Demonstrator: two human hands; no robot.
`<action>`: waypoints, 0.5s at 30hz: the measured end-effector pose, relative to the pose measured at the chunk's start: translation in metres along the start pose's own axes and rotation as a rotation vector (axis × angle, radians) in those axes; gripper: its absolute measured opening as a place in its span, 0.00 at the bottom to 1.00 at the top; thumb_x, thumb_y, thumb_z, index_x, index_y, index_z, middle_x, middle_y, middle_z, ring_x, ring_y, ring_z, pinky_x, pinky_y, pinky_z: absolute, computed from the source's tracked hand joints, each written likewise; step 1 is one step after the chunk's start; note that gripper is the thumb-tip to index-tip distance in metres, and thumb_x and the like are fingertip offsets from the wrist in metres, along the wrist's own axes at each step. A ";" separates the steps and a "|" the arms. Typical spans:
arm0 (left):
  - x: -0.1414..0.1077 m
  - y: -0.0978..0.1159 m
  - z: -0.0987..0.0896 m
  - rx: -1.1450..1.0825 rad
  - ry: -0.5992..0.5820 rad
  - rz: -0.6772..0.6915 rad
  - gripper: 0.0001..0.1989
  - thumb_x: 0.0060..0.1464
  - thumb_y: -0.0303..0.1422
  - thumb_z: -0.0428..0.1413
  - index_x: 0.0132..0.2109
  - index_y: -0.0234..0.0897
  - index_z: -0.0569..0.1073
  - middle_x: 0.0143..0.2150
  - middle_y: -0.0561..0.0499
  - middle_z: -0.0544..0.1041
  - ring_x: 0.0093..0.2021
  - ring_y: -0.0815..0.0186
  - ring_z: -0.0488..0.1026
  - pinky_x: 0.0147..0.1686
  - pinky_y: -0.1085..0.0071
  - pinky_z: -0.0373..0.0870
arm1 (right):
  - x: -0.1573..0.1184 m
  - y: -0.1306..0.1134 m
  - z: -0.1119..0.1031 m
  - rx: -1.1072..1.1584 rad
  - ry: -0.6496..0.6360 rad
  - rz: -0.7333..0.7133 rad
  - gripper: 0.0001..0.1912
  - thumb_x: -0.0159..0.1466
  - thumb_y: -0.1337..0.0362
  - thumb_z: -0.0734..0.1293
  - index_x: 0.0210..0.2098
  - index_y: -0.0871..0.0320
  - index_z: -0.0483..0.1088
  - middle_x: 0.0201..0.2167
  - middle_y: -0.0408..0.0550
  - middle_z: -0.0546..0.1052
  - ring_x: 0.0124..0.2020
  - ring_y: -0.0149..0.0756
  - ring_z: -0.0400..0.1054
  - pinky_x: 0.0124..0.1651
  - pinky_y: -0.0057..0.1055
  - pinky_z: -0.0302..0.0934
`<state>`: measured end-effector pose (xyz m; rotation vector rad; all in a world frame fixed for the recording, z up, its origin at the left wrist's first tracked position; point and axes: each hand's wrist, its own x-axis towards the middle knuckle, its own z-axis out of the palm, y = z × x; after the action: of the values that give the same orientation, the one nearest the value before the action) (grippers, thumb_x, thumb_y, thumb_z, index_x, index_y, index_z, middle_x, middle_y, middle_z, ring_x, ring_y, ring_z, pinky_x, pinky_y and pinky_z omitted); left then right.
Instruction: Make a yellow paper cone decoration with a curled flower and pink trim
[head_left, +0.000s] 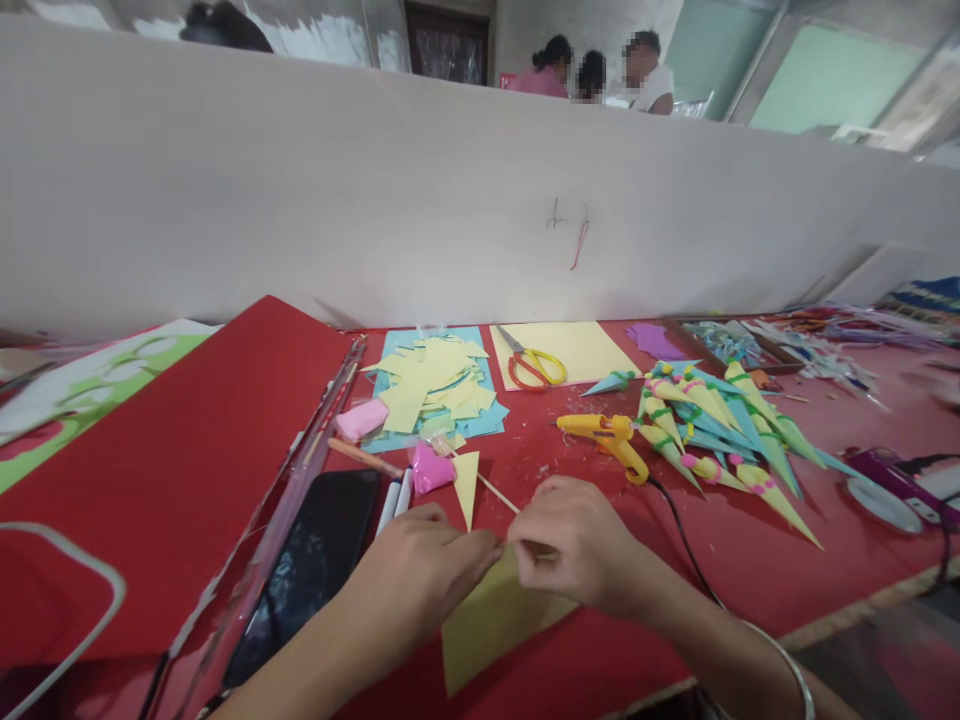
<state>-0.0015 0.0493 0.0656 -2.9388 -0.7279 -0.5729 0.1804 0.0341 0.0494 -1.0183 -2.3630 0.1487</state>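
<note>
My left hand (442, 555) and my right hand (574, 545) meet near the table's front, both closed, with thumbs and fingertips pinched together. They grip yellow paper at its upper edge, though the fingers hide most of the pinched part. Below them spreads the rest of the yellow paper (499, 625). Just beyond my fingertips lie a pointed yellow paper cone (466, 482) and a thin wooden stick (496, 492). A bright pink wrapped lump (433, 468) touches the area beside the cone. Past my right hand rests a yellow glue gun (607, 435), its cord running toward the front edge.
Cut yellow paper pieces (427, 375) are heaped on blue sheets (491, 417). Scissors (534, 362) lie on a cream sheet (600, 350). Several decorated paper cones (705, 405) pile up right. A black phone (311, 550) and red board (225, 430) are left. A white partition (412, 200) stands behind.
</note>
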 end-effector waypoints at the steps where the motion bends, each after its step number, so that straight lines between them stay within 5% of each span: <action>1: -0.001 0.000 -0.001 -0.021 0.006 -0.007 0.23 0.62 0.28 0.35 0.25 0.36 0.68 0.13 0.57 0.67 0.13 0.71 0.62 0.20 0.73 0.56 | -0.001 0.002 0.001 0.024 -0.004 0.008 0.10 0.51 0.73 0.57 0.17 0.58 0.64 0.13 0.38 0.66 0.17 0.26 0.54 0.30 0.26 0.51; 11: -0.010 -0.013 -0.018 -0.020 -0.010 -0.026 0.25 0.62 0.30 0.33 0.25 0.38 0.69 0.13 0.58 0.67 0.13 0.72 0.61 0.19 0.74 0.54 | -0.025 0.032 -0.013 -0.038 0.046 0.169 0.11 0.55 0.71 0.57 0.21 0.58 0.69 0.16 0.42 0.71 0.19 0.28 0.61 0.28 0.26 0.52; 15: -0.015 -0.017 -0.026 0.008 -0.042 -0.062 0.26 0.62 0.31 0.33 0.24 0.39 0.69 0.13 0.58 0.65 0.15 0.71 0.61 0.19 0.75 0.52 | -0.034 0.038 -0.020 -0.175 0.198 0.258 0.11 0.57 0.71 0.58 0.23 0.59 0.69 0.19 0.44 0.72 0.22 0.31 0.64 0.30 0.28 0.54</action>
<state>-0.0306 0.0543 0.0841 -2.9387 -0.8261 -0.5126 0.2345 0.0351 0.0391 -1.3550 -2.0880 -0.0628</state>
